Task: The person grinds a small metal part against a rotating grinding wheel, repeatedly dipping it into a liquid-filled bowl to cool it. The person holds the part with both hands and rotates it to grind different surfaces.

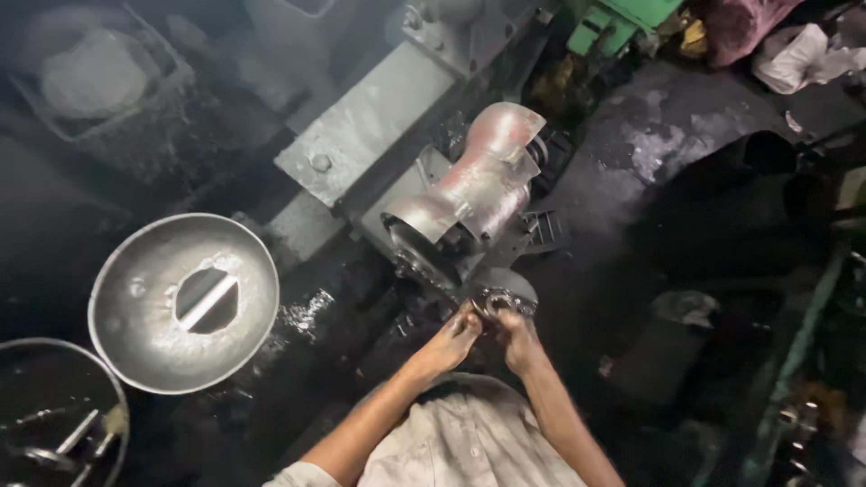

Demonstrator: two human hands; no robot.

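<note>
While braced against the machine [388, 135] at lower centre, a small metal disc [499, 300] is gripped by fingers of left hand [454, 340] and right hand [516, 335], curled shut

Dim workshop here, a black, oil-slick floor [316, 316] glinting under weak light. A wide dished metal bowl [183, 302] with a cut-out centre sits at left, a dark bucket [54, 415] of tools below it. Up top, green machinery [618, 22] and crumpled white cloth [803, 54].

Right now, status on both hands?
Left hand and right hand both gripping small shiny metal part. Grey machine's curved metal guard just above. Nothing blocking.
</note>
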